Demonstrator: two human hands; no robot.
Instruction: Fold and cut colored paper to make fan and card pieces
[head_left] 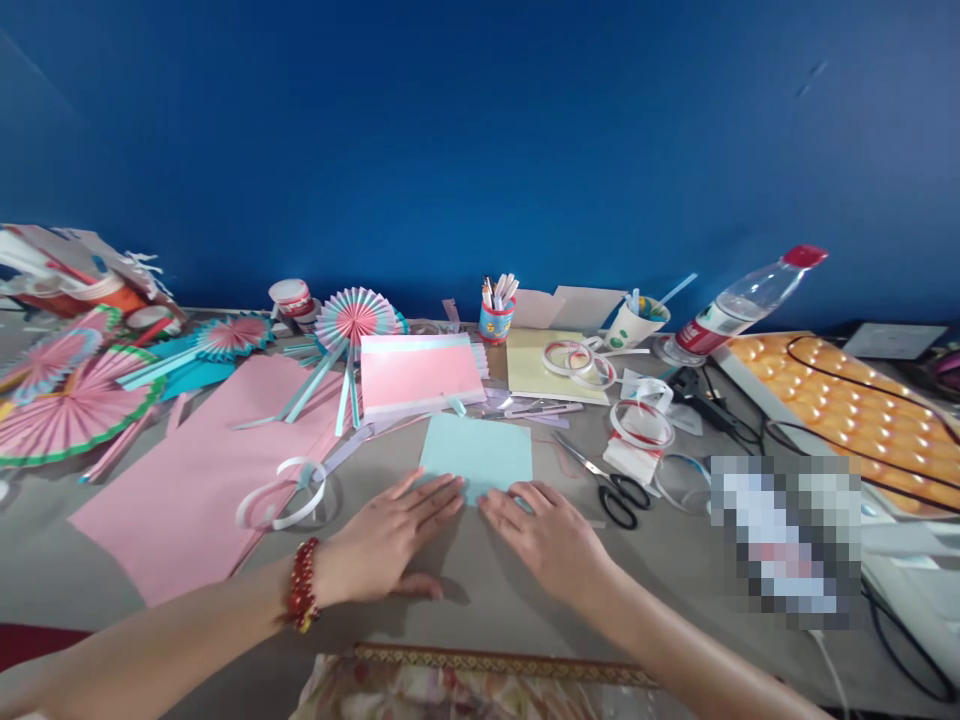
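Note:
A light blue sheet of paper (480,450) lies flat on the grey table in front of me. My left hand (390,535) rests on its lower left edge, fingers stretched out and thumb spread apart. On the lower right edge lie the fingertips of my right hand (544,535), the fingers extended and flat. Neither hand grasps anything. Black-handled scissors (611,485) lie on the table just right of the sheet, blades pointing up and left. A pink folded paper piece with pale edges (421,372) sits behind the blue sheet.
Pink sheets (202,480) and a white tape roll (304,500) lie left, near pleated paper fans (356,320). Several tape rolls (641,425), a plastic bottle (731,315) and a yellow padded item (847,410) are right. A pen cup (496,320) stands by the blue wall.

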